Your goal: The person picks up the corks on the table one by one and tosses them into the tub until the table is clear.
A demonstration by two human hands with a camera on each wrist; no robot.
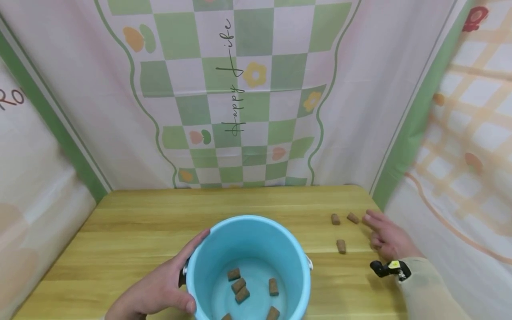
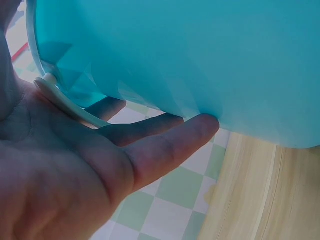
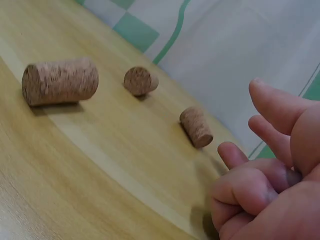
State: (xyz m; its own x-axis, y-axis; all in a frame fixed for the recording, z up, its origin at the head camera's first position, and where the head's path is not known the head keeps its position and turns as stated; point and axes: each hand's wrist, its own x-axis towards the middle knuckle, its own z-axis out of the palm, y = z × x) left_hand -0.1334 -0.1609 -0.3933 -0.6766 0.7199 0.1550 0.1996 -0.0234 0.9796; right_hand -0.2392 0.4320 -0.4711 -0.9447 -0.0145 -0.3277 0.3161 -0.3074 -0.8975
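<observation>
Lying inside the blue bucket (image 1: 250,238), corks (image 1: 238,286) show only in the head view.

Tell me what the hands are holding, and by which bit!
The left hand holds the blue bucket by its left side, near the rim. The right hand holds nothing; it is beside a cork.

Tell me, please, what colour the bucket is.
The bucket is light blue; the head view shows it best.
</observation>
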